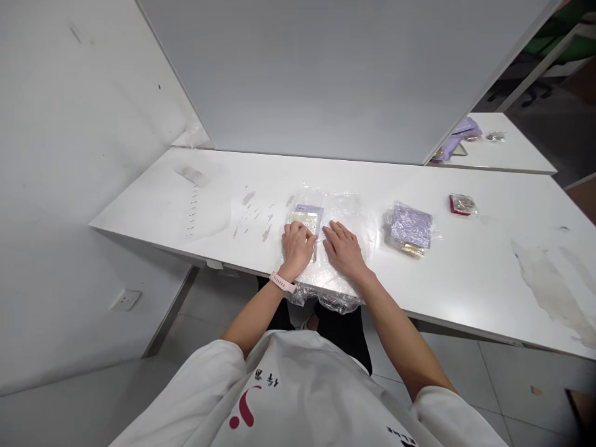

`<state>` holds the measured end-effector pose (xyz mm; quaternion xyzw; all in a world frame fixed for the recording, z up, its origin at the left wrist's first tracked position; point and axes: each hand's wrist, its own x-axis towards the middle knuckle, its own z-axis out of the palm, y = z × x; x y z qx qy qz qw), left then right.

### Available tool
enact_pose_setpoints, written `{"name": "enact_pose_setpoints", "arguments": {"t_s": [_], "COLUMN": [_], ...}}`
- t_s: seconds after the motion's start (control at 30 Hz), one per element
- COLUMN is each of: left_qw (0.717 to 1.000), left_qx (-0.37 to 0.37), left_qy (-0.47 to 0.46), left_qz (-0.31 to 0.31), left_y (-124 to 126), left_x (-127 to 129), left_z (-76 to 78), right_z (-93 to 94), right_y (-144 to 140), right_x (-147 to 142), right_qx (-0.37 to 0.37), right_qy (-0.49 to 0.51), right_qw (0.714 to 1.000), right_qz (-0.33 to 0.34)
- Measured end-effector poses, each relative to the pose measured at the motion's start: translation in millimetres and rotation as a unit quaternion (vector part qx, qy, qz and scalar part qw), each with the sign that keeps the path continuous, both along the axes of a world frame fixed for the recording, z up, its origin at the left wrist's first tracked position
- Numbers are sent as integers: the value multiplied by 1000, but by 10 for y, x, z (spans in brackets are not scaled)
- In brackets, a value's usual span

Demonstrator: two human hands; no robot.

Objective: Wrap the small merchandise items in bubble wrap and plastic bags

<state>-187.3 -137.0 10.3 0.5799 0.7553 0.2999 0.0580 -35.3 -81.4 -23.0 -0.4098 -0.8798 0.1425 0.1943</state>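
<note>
A flat purple and pale green packet (307, 213) lies on a clear plastic wrap sheet (347, 203), which looks like bubble wrap. My left hand (298, 246), with a pink wristband, rests over the packet's lower part with its fingers bent in and thumb pressed against it. Just to the right, my right hand (344, 249) lies flat on the wrap, fingers stretched out and holding nothing. The wrap's near end hangs crumpled over the table's front edge. My left hand hides part of the packet.
On the white table (279, 171), a wrapped purple bundle (411, 227) sits to the right. Farther right is a small red item in clear plastic (462, 204). A grey partition (321, 81) rises behind. Purple bags (449, 146) lie on the table beyond it.
</note>
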Motion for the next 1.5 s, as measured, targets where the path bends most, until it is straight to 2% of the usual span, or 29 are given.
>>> {"name": "enact_pose_setpoints", "arguments": {"t_s": [0.13,0.27,0.33,0.4,0.47,0.53,0.6,0.7,0.77,0.83,0.9,0.97,1.03,1.1,1.17,1.27,1.43,1.5], "left_qw": [1000,1000,1000,998,985,953,921,898,890,901,926,955,971,975,978,982,986,987], "left_qx": [-7,17,13,-6,-18,-7,21,104,169,206,198,120,5,-83,-114,-103,-97,-91], "left_qy": [15,20,1,-60,-170,-294,-370,-351,-302,-271,-266,-267,-229,-160,-110,-80,-62,-64], "left_qz": [-2,7,11,19,38,67,122,244,296,267,181,49,-68,-131,-137,-135,-124,-115], "left_y": [-10,-29,-7,32,67,71,23,-140,-256,-320,-306,-234,-150,-90,-67,-80,-119,-124], "left_x": [3,-2,-37,-120,-275,-513,-818,-1256,-1408,-1378,-1191,-937,-726,-616,-601,-642,-617,-592], "left_z": [2,-14,-14,1,23,43,65,155,268,389,459,439,329,168,11,-129,-149,-147], "right_z": [-5,-2,6,18,34,54,73,82,68,43,20,21,66,164,297,489,641,660], "right_y": [7,5,4,2,-3,-10,-15,-14,-11,-14,-20,-17,21,116,270,564,921,942], "right_x": [-5,5,8,10,12,15,20,22,14,2,-2,15,44,55,3,-226,-690,-770], "right_qx": [6,0,-3,-6,-10,-16,-21,-23,-22,-20,-18,-26,-57,-118,-178,-206,-308,-337], "right_qy": [3,1,-1,-3,-3,-4,-2,2,2,2,6,17,34,66,112,150,135,182], "right_qw": [1000,1000,1000,1000,1000,1000,1000,1000,1000,1000,1000,1000,998,990,977,967,939,920], "right_qz": [-2,0,3,5,4,4,6,7,6,4,4,4,10,24,36,10,-69,-79]}}
